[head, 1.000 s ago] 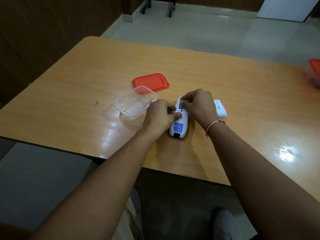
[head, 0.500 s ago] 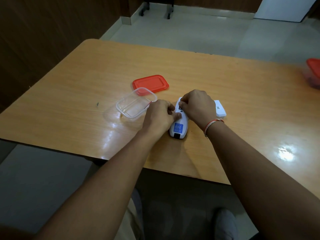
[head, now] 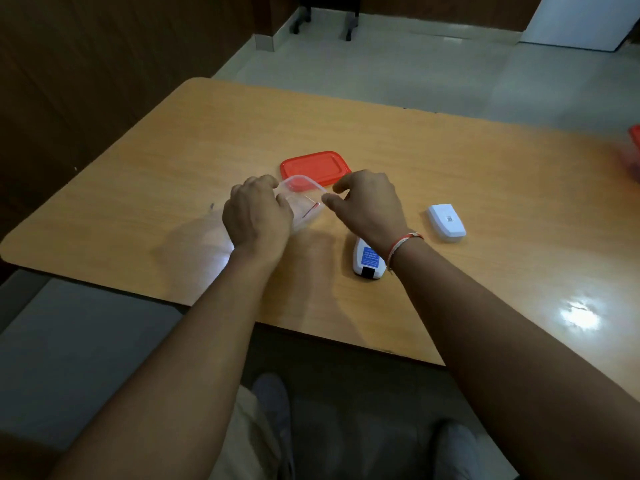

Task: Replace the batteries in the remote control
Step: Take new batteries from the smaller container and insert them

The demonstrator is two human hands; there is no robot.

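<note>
The white remote control [head: 367, 263] lies face down near the table's front edge, blue label up, its far half hidden under my right wrist. Its white battery cover [head: 446, 221] lies apart to the right. My left hand [head: 258, 216] curls around the left side of a clear plastic container [head: 304, 197]. My right hand [head: 369, 206] hovers at the container's right rim, thumb and forefinger apart, with nothing visible between them. A thin red streak shows inside the container; I cannot tell what it is. No battery is clearly visible.
A red lid [head: 315, 167] lies just behind the container. Another red-lidded box [head: 635, 147] sits at the table's far right edge. The wooden table [head: 138, 209] has a rounded left corner, and its front edge runs close to my legs.
Both hands have left the remote and moved up and left to the clear container. The remote now lies alone on the table.
</note>
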